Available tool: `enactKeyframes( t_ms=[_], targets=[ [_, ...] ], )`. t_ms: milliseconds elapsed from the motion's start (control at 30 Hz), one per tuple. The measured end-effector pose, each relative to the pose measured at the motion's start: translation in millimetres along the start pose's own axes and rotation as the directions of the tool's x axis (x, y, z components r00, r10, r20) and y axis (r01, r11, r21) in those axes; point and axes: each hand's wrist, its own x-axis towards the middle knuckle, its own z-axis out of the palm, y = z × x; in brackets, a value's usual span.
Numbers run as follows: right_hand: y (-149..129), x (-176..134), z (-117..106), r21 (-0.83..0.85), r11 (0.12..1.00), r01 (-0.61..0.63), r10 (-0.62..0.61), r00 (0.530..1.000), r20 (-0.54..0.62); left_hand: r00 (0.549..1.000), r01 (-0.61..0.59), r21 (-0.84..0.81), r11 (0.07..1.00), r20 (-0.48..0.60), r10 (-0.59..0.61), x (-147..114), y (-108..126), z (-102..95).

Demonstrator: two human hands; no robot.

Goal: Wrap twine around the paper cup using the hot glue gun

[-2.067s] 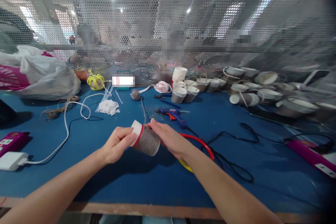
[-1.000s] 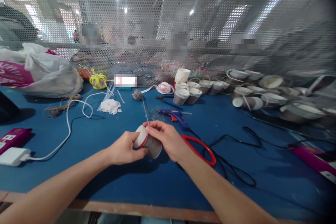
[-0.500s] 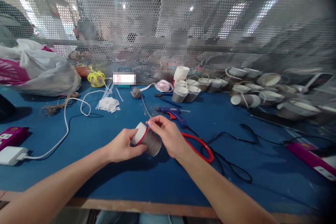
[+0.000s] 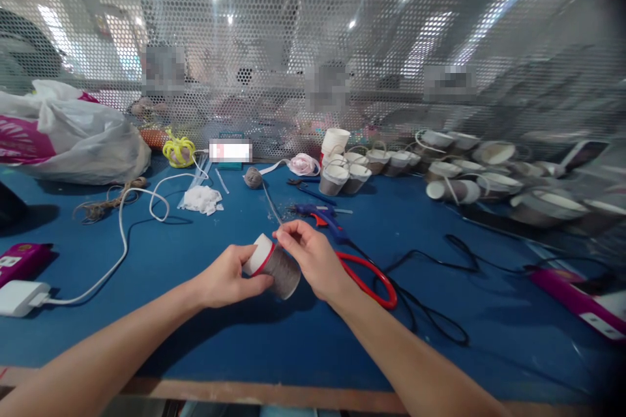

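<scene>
My left hand is closed round a paper cup, tilted on its side above the table. Grey yarn wraps much of the cup; a red band and a bare white part show on its left. My right hand pinches a strand of grey yarn between thumb and fingertips, close to the cup's upper side. That strand runs back to a small grey yarn ball on the table. Behind my right hand lies a blue glue gun with a red trigger.
Finished-looking wrapped cups with handles stand at the back right, beside a white cup stack. Pliers, a pink ribbon roll, a red ring, black cables, a white cable and a plastic bag surround the work area.
The whole view has shifted slightly, so things sit a little lower. Both hands keep their grips on the cup and the yarn, with hardly any movement between them.
</scene>
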Motion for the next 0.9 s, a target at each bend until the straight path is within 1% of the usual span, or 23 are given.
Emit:
enactKeyframes(
  t_ms=[100, 267, 467, 633, 800, 900],
  targets=[
    [0.7, -0.8, 1.5, -0.031, 1.000, -0.003, 0.004, 1.000, 0.014, 1.000, -0.020, 0.020, 1.000, 0.017, 0.020, -0.8, 0.4, -0.1],
    [-3.5, -3.3, 3.5, -0.068, 0.998, 0.002, -0.001, 1.000, 0.027, 0.997, -0.071, 0.068, 0.995, 0.005, 0.071, -0.7, 2.0, -0.2],
    [-5.3, -2.7, 3.7, -0.096, 0.995, 0.024, -0.020, 0.999, 0.038, 0.997, -0.077, 0.081, 0.994, 0.015, 0.076, 0.6, 2.0, 0.8],
    [-3.3, -2.4, 4.4, -0.096, 0.995, 0.026, -0.021, 0.998, 0.052, 0.995, -0.096, 0.120, 0.988, -0.008, 0.098, 0.3, 1.3, 0.7],
    [-5.9, -2.5, 3.9, -0.069, 0.998, -0.003, 0.007, 0.998, 0.057, 0.992, -0.124, 0.121, 0.985, 0.001, 0.125, 0.9, 1.3, -2.2],
    [-7.9, -0.8, 3.0, 0.043, 0.996, -0.077, 0.071, 0.990, 0.119, 0.991, -0.131, 0.118, 0.984, -0.004, 0.132, 0.8, -0.1, -4.5]
  ],
)
